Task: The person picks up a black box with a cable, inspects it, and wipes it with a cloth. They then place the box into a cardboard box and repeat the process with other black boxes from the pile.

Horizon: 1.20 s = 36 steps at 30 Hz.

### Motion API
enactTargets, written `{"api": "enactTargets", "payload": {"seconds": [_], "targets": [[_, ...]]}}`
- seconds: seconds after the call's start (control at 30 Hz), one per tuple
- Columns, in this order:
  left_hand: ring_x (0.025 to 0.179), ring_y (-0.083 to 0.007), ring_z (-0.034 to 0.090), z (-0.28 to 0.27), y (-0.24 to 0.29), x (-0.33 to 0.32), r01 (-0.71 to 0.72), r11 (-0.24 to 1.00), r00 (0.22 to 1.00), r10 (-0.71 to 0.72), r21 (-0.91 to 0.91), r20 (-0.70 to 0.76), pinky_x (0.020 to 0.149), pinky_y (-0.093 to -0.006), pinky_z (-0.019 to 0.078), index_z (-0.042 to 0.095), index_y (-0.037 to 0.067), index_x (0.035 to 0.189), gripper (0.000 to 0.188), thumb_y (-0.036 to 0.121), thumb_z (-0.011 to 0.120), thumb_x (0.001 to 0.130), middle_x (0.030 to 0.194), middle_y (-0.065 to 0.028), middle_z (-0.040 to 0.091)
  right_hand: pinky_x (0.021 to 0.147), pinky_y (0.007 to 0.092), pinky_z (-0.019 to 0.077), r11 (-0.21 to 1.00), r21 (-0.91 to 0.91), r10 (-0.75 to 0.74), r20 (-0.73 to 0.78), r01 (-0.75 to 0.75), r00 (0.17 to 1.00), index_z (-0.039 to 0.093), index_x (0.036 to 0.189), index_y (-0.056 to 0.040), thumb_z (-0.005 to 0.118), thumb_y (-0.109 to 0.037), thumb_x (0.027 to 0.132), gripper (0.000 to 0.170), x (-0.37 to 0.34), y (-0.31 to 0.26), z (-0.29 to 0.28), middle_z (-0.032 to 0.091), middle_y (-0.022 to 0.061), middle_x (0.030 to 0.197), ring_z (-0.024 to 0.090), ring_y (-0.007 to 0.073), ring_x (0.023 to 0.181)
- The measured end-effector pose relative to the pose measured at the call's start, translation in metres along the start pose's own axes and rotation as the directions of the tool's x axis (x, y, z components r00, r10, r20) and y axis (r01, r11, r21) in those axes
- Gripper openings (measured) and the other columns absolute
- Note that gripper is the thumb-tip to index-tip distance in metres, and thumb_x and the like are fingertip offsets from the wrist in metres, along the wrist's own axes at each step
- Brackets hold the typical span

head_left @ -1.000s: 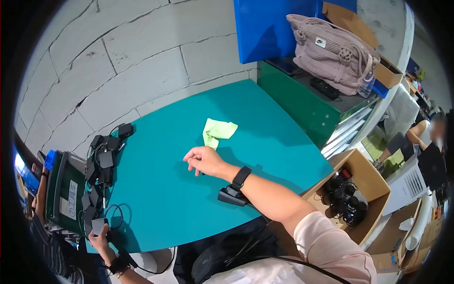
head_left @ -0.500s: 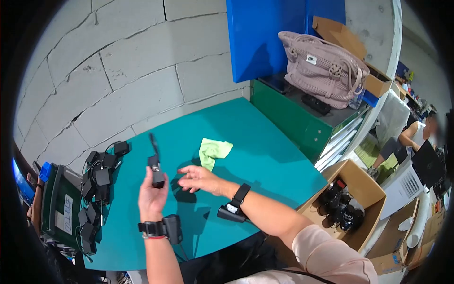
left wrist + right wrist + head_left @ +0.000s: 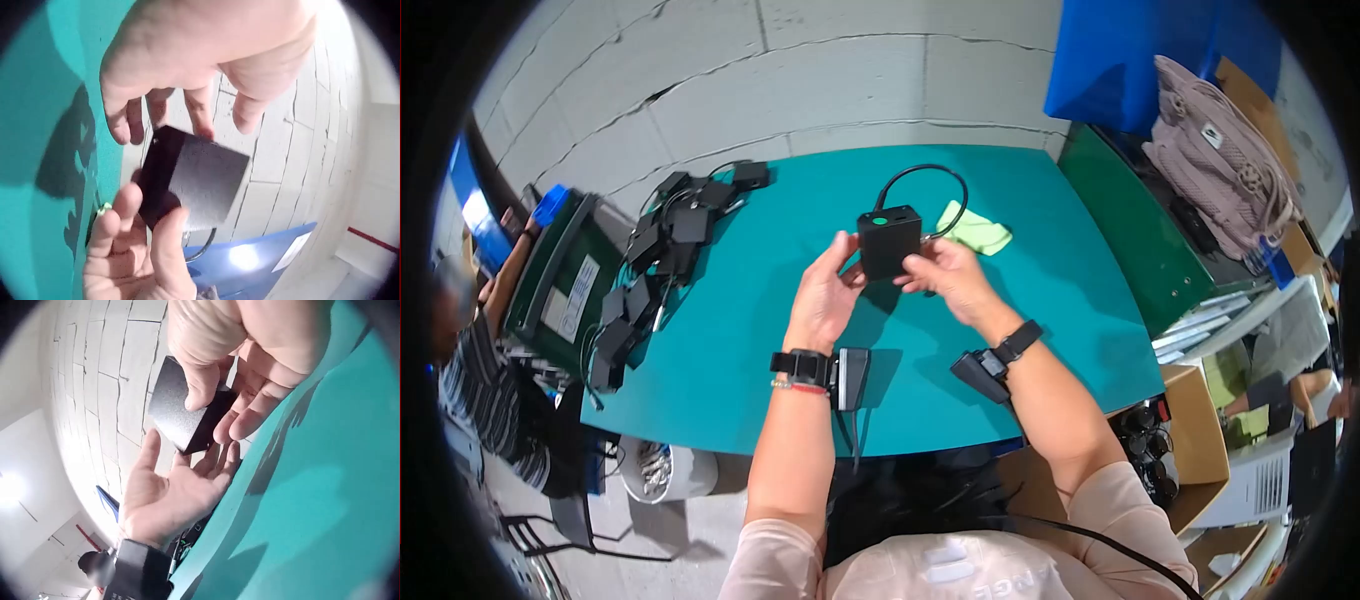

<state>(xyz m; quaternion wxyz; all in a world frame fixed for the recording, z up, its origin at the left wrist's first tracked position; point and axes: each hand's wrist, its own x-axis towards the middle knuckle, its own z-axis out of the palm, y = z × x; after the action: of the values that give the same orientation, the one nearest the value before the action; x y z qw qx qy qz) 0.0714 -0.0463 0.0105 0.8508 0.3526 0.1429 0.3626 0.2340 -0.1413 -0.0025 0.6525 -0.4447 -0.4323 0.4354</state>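
Observation:
A small black box (image 3: 890, 243) with a green round sticker is held up over the green table (image 3: 1000, 370). A black cable (image 3: 922, 167) loops from it. My right hand (image 3: 962, 285) pinches the box's right side, the thumb on its face in the right wrist view. My left hand (image 3: 825, 300) is at the other side, fingers loosely spread. In the left wrist view, a left fingertip meets the edge of the box (image 3: 209, 181), while the left thumb stands apart from it. Behind the box lies a light green cloth (image 3: 982, 233).
Several similar black boxes with cables (image 3: 690, 225) lie piled along the table's left side. A cardboard box (image 3: 1200, 440) with black items stands at the right. Beyond the right edge are a green cabinet (image 3: 1120, 230) and a pink bag (image 3: 1215, 150). Another person (image 3: 495, 400) is at the left.
My left hand has brought the black box from the left pile to the middle. My right hand has come to it and now pinches it; the left fingers have loosened. The head view has shifted.

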Motion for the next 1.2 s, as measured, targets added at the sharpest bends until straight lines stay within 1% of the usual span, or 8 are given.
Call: {"api": "enactTargets", "payload": {"seconds": [0.13,0.43,0.7,0.97,1.03,1.07,1.13,1.2], "targets": [[0.08,-0.0134,0.059,-0.009,-0.007,0.004,-0.031,0.998,0.996,0.026,0.055,0.081,0.079,-0.0293,0.0463,0.06,0.001,0.103,0.023,0.013,0.062,0.084,0.094,-0.0052,0.063,0.069,0.0256,0.0511,0.996,0.084,-0.014,-0.023,0.016,1.0,0.053,0.111,0.0003,0.06,-0.01,0.085,0.029,0.003,-0.005,-0.003,0.059,0.007,0.1,0.059,0.0143,0.08],[0.089,-0.0164,0.06,-0.003,-0.002,0.0,-0.06,0.991,0.994,0.049,0.117,0.097,0.082,-0.03,0.047,0.06,-0.001,0.104,0.024,0.011,0.063,0.083,0.098,-0.009,0.063,0.071,0.027,0.0511,0.996,0.083,-0.041,-0.013,0.042,0.999,0.051,0.118,-0.0005,0.058,-0.012,0.087,0.034,-0.001,-0.007,-0.003,0.058,0.0052,0.103,0.058,0.0131,0.083],[0.086,-0.0164,0.06,0.002,-0.003,-0.002,0.011,0.989,0.998,-0.02,0.149,0.056,0.076,-0.0281,0.0503,0.06,0.003,0.102,0.022,0.016,0.062,0.085,0.097,-0.0069,0.062,0.062,0.0243,0.0504,0.979,0.177,0.112,-0.053,-0.101,0.992,0.058,0.083,-0.0062,0.06,-0.043,0.084,0.036,-0.002,-0.014,-0.009,0.059,0.0034,0.073,0.06,0.012,0.066],[0.092,-0.0158,0.058,0.008,0.004,-0.005,0.077,0.994,0.995,-0.082,0.079,0.061,0.079,-0.0309,0.05,0.058,0.005,0.102,0.025,0.022,0.062,0.085,0.102,-0.0067,0.058,0.061,0.025,0.0486,0.973,0.208,0.112,-0.038,-0.102,0.993,0.061,0.088,-0.005,0.06,-0.04,0.084,0.036,-0.001,-0.009,-0.01,0.06,0.0033,0.077,0.058,0.0115,0.065],[0.093,-0.0175,0.057,0.015,0.008,-0.009,0.083,0.995,0.993,-0.088,0.059,0.08,0.08,-0.032,0.0491,0.057,0.003,0.104,0.029,0.023,0.064,0.084,0.103,-0.0081,0.057,0.06,0.0237,0.047,0.999,-0.013,-0.043,-0.133,0.042,0.99,0.062,0.099,-0.0029,0.063,-0.033,0.083,0.034,-0.001,-0.008,-0.006,0.061,0.0018,0.081,0.056,0.0087,0.067],[0.095,-0.0191,0.057,0.017,0.009,-0.01,0.085,0.995,0.991,-0.089,0.045,0.103,0.082,-0.033,0.0482,0.056,0.002,0.106,0.033,0.023,0.065,0.083,0.104,-0.0095,0.057,0.06,0.0237,0.047,0.999,-0.016,-0.04,-0.131,0.039,0.991,0.062,0.099,-0.0029,0.063,-0.033,0.083,0.034,-0.001,-0.009,-0.004,0.061,0.0018,0.081,0.056,0.0087,0.067],[0.094,-0.0191,0.057,0.01,-0.002,-0.004,0.047,0.986,0.998,-0.053,0.162,0.034,0.083,-0.0333,0.0478,0.055,0.002,0.106,0.034,0.024,0.066,0.082,0.104,-0.009,0.057,0.058,0.0215,0.0447,0.928,-0.295,-0.254,-0.062,0.225,0.965,0.061,0.108,-0.0025,0.065,-0.027,0.083,0.035,-0.004,-0.011,0.004,0.061,0.0005,0.085,0.054,0.0058,0.068],[0.091,-0.0172,0.058,0.009,-0.006,-0.004,0.027,0.955,0.999,-0.014,0.296,-0.049,0.082,-0.0324,0.0473,0.055,0.002,0.104,0.036,0.025,0.069,0.079,0.102,-0.0079,0.058,0.058,0.0213,0.0441,0.953,-0.235,-0.212,-0.077,0.189,0.974,0.061,0.107,-0.002,0.065,-0.026,0.083,0.034,-0.007,-0.016,0.012,0.061,0.0005,0.085,0.054,0.0053,0.069]]}}
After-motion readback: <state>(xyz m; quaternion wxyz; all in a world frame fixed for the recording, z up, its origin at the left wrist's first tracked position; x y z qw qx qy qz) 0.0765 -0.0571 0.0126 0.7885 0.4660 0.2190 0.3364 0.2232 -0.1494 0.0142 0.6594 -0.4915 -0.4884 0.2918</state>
